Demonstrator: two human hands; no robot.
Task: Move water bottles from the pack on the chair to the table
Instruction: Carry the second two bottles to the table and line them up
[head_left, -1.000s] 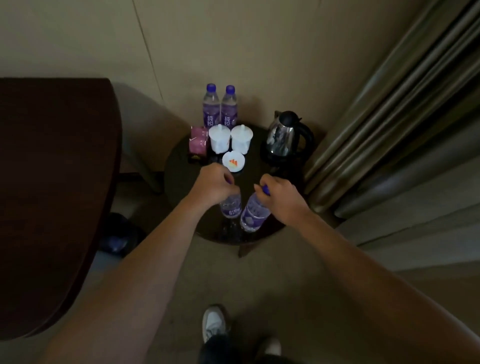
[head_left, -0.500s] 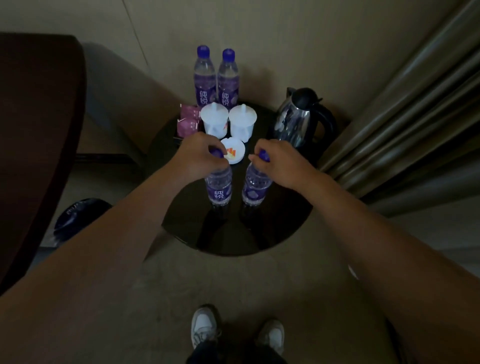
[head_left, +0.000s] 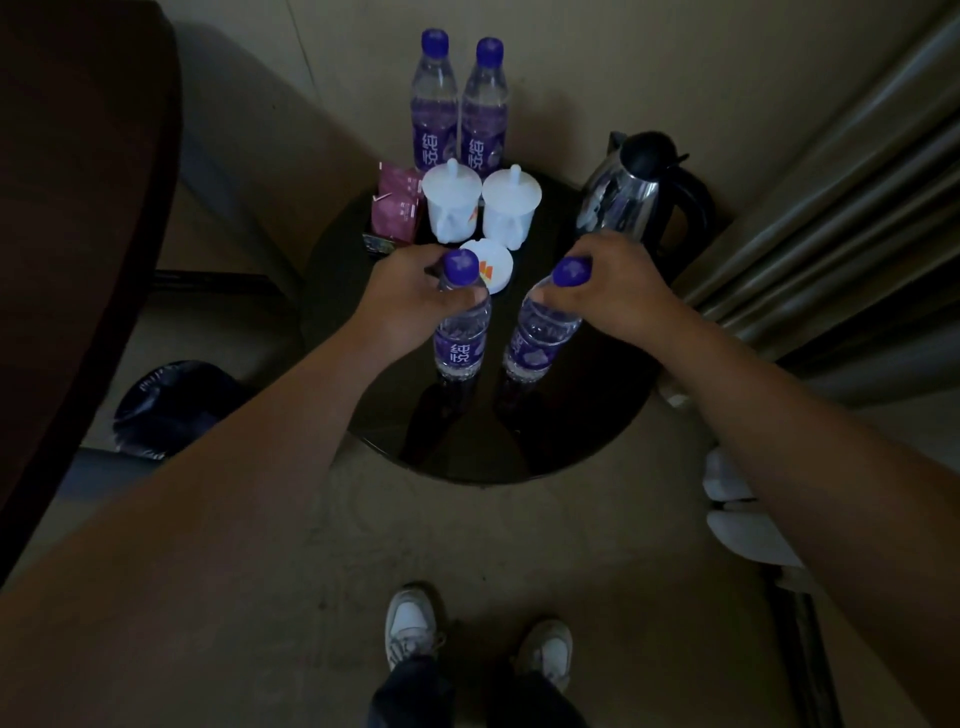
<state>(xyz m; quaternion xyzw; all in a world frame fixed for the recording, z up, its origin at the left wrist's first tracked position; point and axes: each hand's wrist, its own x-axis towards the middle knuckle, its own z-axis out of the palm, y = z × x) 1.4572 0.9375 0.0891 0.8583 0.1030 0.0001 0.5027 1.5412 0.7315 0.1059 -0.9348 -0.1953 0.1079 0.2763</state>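
Two clear water bottles with purple labels and blue caps stand near the middle of a small round dark table (head_left: 571, 447). My left hand (head_left: 405, 301) grips the neck of the left bottle (head_left: 460, 338), which is upright. My right hand (head_left: 613, 291) grips the neck of the right bottle (head_left: 540, 332), which leans to the right. Two more bottles of the same kind, one on the left (head_left: 434, 104) and one on the right (head_left: 484, 109), stand upright at the table's far edge by the wall. The pack and its chair are out of view.
On the table's far half are two white lidded cups (head_left: 451, 205), a white disc (head_left: 491, 265), pink sachets (head_left: 397, 208) and a steel kettle (head_left: 644, 192). A dark bin (head_left: 171, 410) sits on the floor at left beside dark furniture (head_left: 78, 208). Curtains (head_left: 831, 208) hang at right.
Both hands have come down with the bottles onto the table; the bottles now rest on its surface. My view has moved closer to the table.
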